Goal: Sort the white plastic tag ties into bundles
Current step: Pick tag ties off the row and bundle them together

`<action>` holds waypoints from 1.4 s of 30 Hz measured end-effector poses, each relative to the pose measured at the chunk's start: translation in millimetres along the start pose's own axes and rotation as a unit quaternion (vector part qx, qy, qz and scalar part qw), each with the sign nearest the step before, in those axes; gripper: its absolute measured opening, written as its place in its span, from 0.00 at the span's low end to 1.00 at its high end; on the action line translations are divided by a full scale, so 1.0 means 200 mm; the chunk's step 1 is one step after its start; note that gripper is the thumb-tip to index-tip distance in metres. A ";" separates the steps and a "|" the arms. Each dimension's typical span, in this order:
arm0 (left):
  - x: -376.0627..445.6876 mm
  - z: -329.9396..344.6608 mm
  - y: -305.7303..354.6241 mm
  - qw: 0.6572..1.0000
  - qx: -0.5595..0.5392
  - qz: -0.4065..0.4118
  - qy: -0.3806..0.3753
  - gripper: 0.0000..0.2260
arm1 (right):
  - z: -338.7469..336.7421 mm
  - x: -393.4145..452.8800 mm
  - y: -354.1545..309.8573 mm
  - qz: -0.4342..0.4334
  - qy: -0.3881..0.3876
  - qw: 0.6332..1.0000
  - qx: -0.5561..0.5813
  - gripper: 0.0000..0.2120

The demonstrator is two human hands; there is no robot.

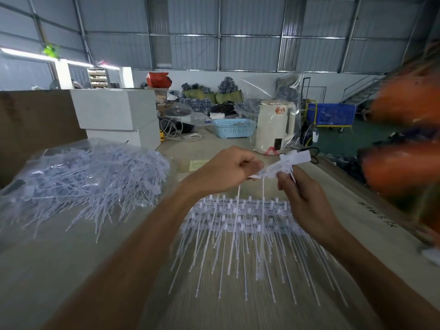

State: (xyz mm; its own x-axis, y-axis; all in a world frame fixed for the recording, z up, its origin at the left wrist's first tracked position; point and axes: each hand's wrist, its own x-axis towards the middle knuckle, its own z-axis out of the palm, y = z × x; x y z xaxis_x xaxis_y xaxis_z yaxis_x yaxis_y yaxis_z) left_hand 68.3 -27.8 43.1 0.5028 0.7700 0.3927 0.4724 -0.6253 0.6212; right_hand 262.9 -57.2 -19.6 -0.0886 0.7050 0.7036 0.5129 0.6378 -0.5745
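A few white tag ties (283,163) are held up above the table, their flat heads pinched between both hands and their thin tails hanging down. My left hand (226,170) grips them from the left, and my right hand (302,198) holds them from the right and below. Beneath the hands lies a laid-out row of tag ties (240,225), heads lined up at the far side and tails pointing toward me. A large loose heap of tag ties (95,182) sits on clear plastic at the left.
Behind the work area stand a white kettle (273,125), a blue basket (233,127) and stacked white boxes (119,113). A brown cardboard sheet (28,129) rises at the far left. Blurred orange shapes (404,167) crowd the right edge.
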 end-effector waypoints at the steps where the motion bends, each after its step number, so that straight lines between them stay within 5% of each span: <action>1: 0.00 0.00 0.01 1.000 0.016 0.012 -0.005 0.13 | 0.01 0.00 0.00 0.034 -0.016 0.999 0.034 0.13; 8: -0.04 -0.04 0.04 0.990 0.097 0.052 -0.093 0.14 | 0.06 -0.03 0.00 0.109 -0.070 0.976 0.175 0.19; 15: -0.09 -0.11 0.04 0.952 0.151 -0.005 -0.266 0.10 | 0.00 0.01 0.13 -0.001 -0.054 0.992 -0.113 0.06; 19: -0.06 -0.11 0.01 0.975 0.150 0.001 -0.166 0.09 | -0.01 0.01 0.13 0.062 -0.057 0.996 -0.028 0.12; 25: -0.06 -0.10 -0.03 0.977 0.148 -0.008 -0.151 0.08 | 0.08 -0.02 0.00 0.196 -0.081 0.946 0.245 0.19; 33: -0.04 -0.11 -0.06 0.994 0.091 0.016 -0.062 0.06 | 0.12 -0.04 -0.06 0.208 -0.075 0.935 0.277 0.16; 42: -0.05 -0.13 -0.01 0.997 -0.005 0.061 -0.048 0.06 | 0.12 -0.05 -0.05 0.195 -0.092 0.939 0.267 0.18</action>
State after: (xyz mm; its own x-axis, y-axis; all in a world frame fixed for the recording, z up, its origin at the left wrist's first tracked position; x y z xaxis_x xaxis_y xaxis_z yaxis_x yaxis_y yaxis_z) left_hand 43.8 -31.3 54.5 0.6234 0.6727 0.3986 0.3965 -0.7113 0.5803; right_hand 237.6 -63.1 -31.9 -0.1549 0.9274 0.3404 0.0403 0.3502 -0.9358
